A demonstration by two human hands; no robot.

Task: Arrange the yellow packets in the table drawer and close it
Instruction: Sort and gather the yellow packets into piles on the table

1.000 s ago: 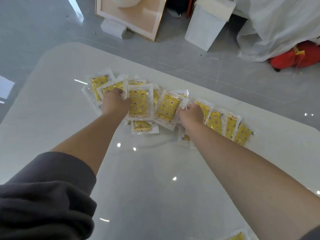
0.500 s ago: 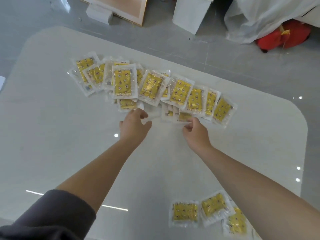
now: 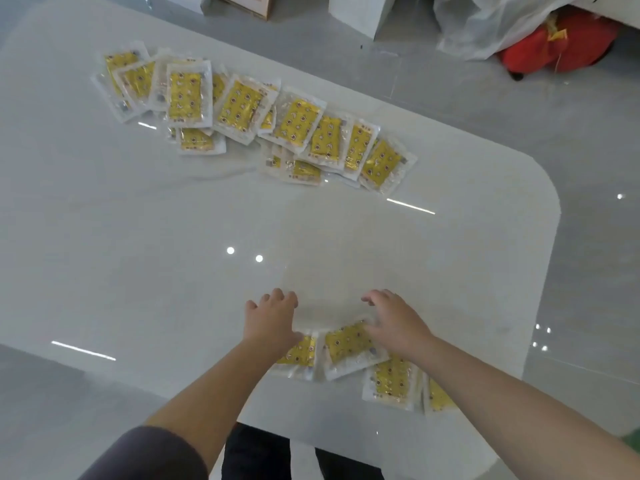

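Observation:
Several yellow packets (image 3: 242, 105) in clear wrappers lie overlapped in a long row across the far part of the glossy white table (image 3: 138, 254). A smaller group of yellow packets (image 3: 346, 344) lies near the table's front edge. My left hand (image 3: 272, 317) hovers with fingers apart over the leftmost near packet (image 3: 303, 353). My right hand (image 3: 394, 320) rests with spread fingers on the far edge of the near group. Neither hand grips anything. No drawer is visible.
Beyond the table on the grey floor stand a white box (image 3: 360, 8), a framed board (image 3: 249, 1), a crumpled white plastic sheet (image 3: 485, 22) and a red bundle (image 3: 557, 43). The table's rounded right corner (image 3: 550, 202) is near.
Both hands pulled back from the far row of packets toward the near group. The view has tilted down, bringing the front edge and near packets into sight.

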